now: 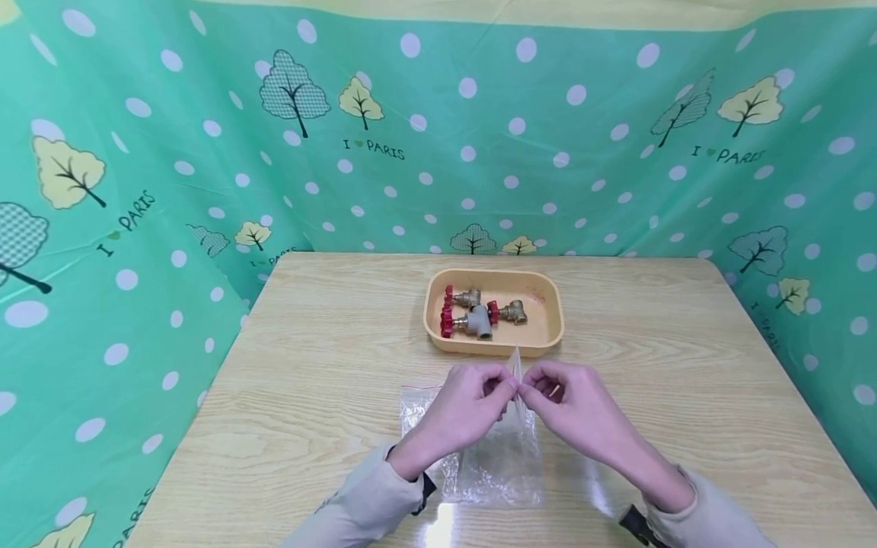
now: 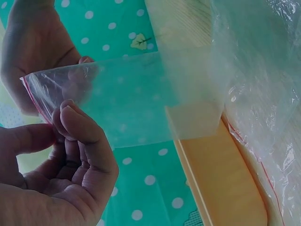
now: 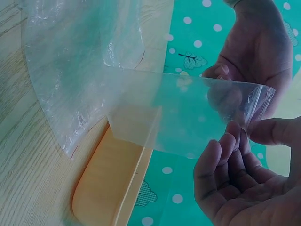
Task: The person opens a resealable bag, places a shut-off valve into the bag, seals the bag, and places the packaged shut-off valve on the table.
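Both hands pinch the mouth of a clear zip bag [image 2: 136, 101] between thumb and fingers, close together over the table. My left hand [image 1: 466, 407] grips from the left side, my right hand [image 1: 582, 407] from the right. In the left wrist view, a red line runs along the pinched edge and the bag's film stretches away from the fingers. More clear zip bags [image 1: 493, 472] lie flat on the table below the hands, partly hidden by the left hand and forearm.
Just beyond the hands stands a peach plastic tray [image 1: 534, 346]. Inside are two brass valves [image 1: 512, 311] and a grey valve [image 1: 479, 321], all with red handwheels. A green dotted curtain [image 1: 466, 152] surrounds the wooden table [image 1: 308, 365] at the back and sides.
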`<control>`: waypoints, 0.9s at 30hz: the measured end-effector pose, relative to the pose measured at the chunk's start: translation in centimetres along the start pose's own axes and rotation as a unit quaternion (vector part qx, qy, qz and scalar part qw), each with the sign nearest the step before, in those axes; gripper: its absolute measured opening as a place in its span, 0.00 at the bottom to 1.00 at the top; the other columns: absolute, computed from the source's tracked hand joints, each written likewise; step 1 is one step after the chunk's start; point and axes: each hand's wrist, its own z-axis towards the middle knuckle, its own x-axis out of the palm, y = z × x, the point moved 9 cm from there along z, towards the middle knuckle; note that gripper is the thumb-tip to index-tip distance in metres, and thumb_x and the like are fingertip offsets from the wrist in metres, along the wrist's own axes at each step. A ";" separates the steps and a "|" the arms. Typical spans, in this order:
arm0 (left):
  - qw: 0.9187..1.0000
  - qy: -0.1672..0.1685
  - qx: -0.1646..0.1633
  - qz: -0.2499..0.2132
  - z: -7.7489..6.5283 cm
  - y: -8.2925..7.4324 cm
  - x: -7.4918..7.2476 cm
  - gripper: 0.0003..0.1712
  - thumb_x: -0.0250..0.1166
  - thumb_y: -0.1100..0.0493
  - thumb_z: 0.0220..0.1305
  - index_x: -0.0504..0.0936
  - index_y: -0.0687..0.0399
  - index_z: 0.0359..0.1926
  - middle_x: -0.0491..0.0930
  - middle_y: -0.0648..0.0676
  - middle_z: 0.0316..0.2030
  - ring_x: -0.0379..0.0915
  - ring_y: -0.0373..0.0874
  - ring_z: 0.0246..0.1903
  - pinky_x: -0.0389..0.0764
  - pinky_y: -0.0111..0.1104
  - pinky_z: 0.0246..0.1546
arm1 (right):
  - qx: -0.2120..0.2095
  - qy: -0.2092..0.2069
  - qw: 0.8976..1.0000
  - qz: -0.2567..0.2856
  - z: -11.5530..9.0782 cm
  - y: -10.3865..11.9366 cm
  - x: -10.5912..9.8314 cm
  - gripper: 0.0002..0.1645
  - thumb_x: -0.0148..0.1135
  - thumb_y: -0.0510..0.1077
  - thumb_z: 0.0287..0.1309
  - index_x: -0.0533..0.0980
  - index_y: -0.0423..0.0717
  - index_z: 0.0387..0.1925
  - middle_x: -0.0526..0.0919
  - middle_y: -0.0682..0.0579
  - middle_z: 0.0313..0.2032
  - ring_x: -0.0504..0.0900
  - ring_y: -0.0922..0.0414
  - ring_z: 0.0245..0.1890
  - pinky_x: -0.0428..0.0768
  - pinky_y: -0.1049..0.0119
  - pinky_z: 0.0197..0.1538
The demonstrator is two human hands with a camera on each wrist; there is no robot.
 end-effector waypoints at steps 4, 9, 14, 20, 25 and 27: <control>1.000 -0.004 0.003 0.009 0.1 0.1 -0.1 0.12 0.60 0.60 0.77 0.85 0.51 0.33 0.74 0.45 0.19 0.65 0.35 0.17 0.66 0.26 0.16 | 0.007 0.000 1.000 0.004 0.0 -0.1 0.1 0.05 0.68 0.39 0.66 0.84 0.48 0.32 0.83 0.60 0.27 0.82 0.60 0.28 0.83 0.65 0.34; 1.000 -0.005 0.002 0.011 0.2 0.2 -0.3 0.12 0.61 0.61 0.76 0.85 0.53 0.32 0.75 0.45 0.20 0.67 0.35 0.18 0.69 0.27 0.17 | 0.013 -0.007 1.000 0.001 0.0 -0.1 -0.2 0.05 0.68 0.40 0.66 0.84 0.49 0.32 0.83 0.60 0.27 0.82 0.60 0.28 0.83 0.66 0.34; 1.000 -0.010 -0.001 0.019 0.2 0.3 -0.6 0.12 0.62 0.62 0.75 0.85 0.53 0.32 0.77 0.45 0.21 0.71 0.36 0.20 0.74 0.28 0.19 | 0.015 -0.013 1.000 -0.001 -0.1 -0.3 -0.4 0.05 0.68 0.40 0.65 0.84 0.48 0.32 0.83 0.59 0.27 0.81 0.60 0.28 0.83 0.66 0.33; 0.999 -0.024 0.005 0.034 0.2 0.3 -0.9 0.10 0.63 0.63 0.73 0.87 0.52 0.33 0.81 0.44 0.25 0.75 0.36 0.24 0.79 0.29 0.27 | 0.017 -0.015 1.000 0.000 -0.2 -0.7 -0.4 0.06 0.68 0.37 0.63 0.83 0.49 0.30 0.82 0.60 0.25 0.81 0.59 0.26 0.82 0.66 0.31; 0.999 -0.039 0.011 0.032 0.1 0.2 -1.3 0.09 0.65 0.64 0.70 0.86 0.51 0.31 0.80 0.43 0.24 0.74 0.36 0.23 0.78 0.29 0.27 | 0.018 -0.018 1.000 -0.001 -0.2 -0.8 -0.6 0.07 0.68 0.36 0.61 0.83 0.49 0.29 0.82 0.60 0.25 0.81 0.59 0.26 0.82 0.66 0.31; 0.998 -0.050 0.014 0.034 0.1 0.1 -1.5 0.10 0.65 0.65 0.68 0.85 0.50 0.29 0.78 0.42 0.22 0.72 0.35 0.22 0.76 0.28 0.24 | 0.020 -0.021 1.000 -0.003 -0.2 -0.9 -0.8 0.08 0.67 0.35 0.60 0.83 0.49 0.28 0.83 0.59 0.24 0.81 0.59 0.26 0.82 0.66 0.30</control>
